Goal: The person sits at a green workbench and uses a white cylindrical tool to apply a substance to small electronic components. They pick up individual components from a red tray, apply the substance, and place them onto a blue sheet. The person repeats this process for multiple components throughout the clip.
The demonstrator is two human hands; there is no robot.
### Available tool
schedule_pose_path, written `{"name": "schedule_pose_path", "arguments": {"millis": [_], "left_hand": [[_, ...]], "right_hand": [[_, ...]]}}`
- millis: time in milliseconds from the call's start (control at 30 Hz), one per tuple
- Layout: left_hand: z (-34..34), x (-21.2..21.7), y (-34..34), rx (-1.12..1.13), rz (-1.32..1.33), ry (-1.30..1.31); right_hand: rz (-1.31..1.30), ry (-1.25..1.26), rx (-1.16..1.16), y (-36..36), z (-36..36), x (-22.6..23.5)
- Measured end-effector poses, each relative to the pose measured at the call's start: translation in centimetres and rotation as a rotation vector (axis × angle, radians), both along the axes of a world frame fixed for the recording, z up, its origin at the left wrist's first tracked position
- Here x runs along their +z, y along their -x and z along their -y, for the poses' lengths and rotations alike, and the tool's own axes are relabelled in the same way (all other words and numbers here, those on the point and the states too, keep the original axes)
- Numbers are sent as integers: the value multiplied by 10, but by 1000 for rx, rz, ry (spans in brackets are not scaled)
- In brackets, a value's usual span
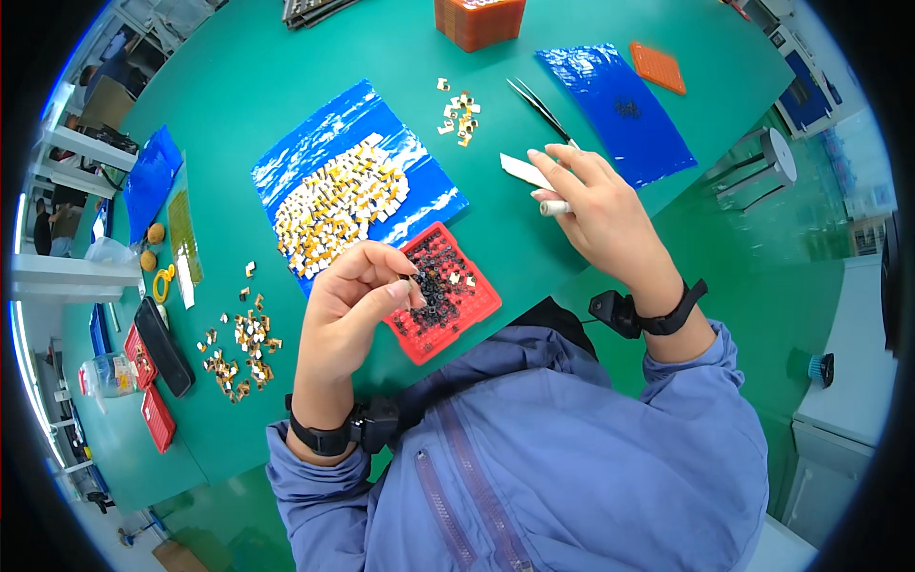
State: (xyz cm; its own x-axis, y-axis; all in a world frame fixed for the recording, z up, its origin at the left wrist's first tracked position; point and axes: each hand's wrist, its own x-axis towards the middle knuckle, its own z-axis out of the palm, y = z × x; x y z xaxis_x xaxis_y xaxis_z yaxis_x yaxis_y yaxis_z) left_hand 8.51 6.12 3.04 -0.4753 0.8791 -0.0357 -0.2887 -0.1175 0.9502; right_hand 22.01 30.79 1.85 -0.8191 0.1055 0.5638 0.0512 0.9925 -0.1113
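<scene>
My left hand (355, 303) is closed in a pinch over the left side of a red tray (419, 348). A tiny piece, too small to name, shows at its fingertips. Many small black parts (440, 310) and a few white-and-gold pieces (455, 278) lie in the tray. My right hand (602, 208), to the right, has its fingers curved around a small white roll (555, 207). A white strip (522, 171) sticks out by its fingertips; whether it joins the roll is hidden. Black tweezers (539, 109) lie just beyond that hand.
A blue sheet (357, 110) carries a dense heap of white-and-gold parts (343, 195). Loose parts (253, 334) lie to its left. Another blue sheet (610, 76) holds black bits. Orange stacked trays (478, 21), a black case (162, 348) and yellow scissors (164, 283) sit on the green table.
</scene>
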Motion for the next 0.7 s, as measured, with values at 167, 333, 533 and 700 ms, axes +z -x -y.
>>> {"name": "schedule_pose_path", "arguments": {"millis": [167, 333, 533, 700], "left_hand": [[0, 1, 0, -13, 128, -128], [1, 4, 1, -73, 176, -228], [4, 2, 2, -96, 216, -261], [4, 1, 1, -88, 197, -276]], "right_hand": [[42, 241, 259, 5, 17, 33], [-64, 331, 603, 21, 42, 35], [-109, 335, 742, 29, 62, 31], [-29, 308, 711, 27, 66, 33]]}}
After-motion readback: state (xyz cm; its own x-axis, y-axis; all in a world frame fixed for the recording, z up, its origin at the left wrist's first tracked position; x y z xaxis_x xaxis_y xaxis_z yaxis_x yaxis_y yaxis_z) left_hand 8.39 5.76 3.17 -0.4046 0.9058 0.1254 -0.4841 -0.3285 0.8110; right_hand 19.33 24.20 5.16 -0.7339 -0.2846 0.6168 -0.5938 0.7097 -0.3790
